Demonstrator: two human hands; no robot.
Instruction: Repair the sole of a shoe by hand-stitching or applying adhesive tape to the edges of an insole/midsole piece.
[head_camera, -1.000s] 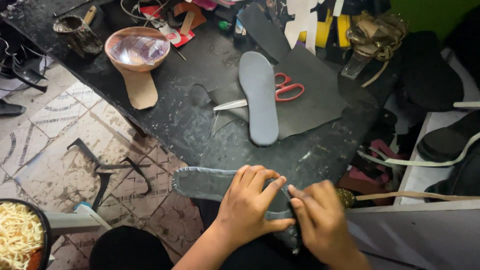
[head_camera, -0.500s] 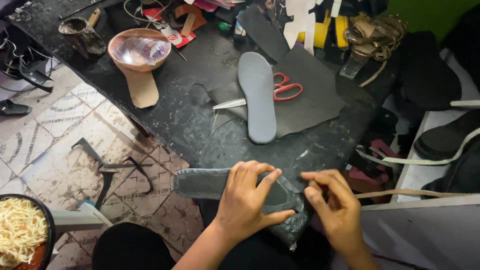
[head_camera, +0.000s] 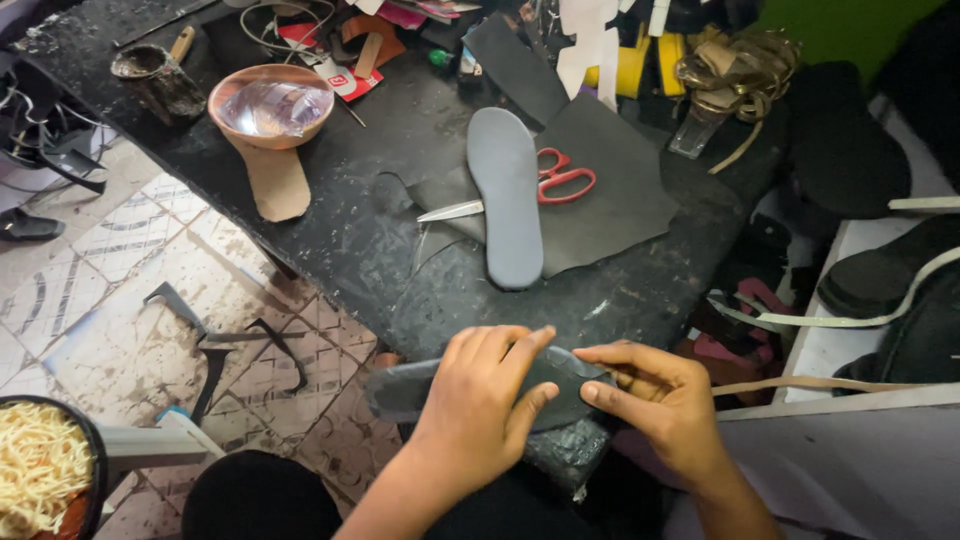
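We are pressing our left hand (head_camera: 480, 405) flat over the middle of a grey shoe sole (head_camera: 410, 388), fingers spread and wrapped across its top so it is lying steady just off the near edge of the black worktable (head_camera: 330, 240). Our right hand (head_camera: 665, 405) is pinching the sole's right end between thumb and fingertips, closed tightly on the edge, probably to work a layer while the other hand is bracing it. The sole is sitting over a dark lump beneath it, which we cannot identify. Farther out on the table, a second grey sole (head_camera: 508, 195) is lying on a sheet of black material (head_camera: 620, 190), partly covering red-handled scissors (head_camera: 545, 185), all within easy reach. A brown bowl (head_camera: 270, 105) lined with clear film is resting on a tan sole-shaped cutout (head_camera: 275, 185) at the far left, beside a grimy tin (head_camera: 155, 80). Scraps are littering the tiled floor (head_camera: 110, 290).
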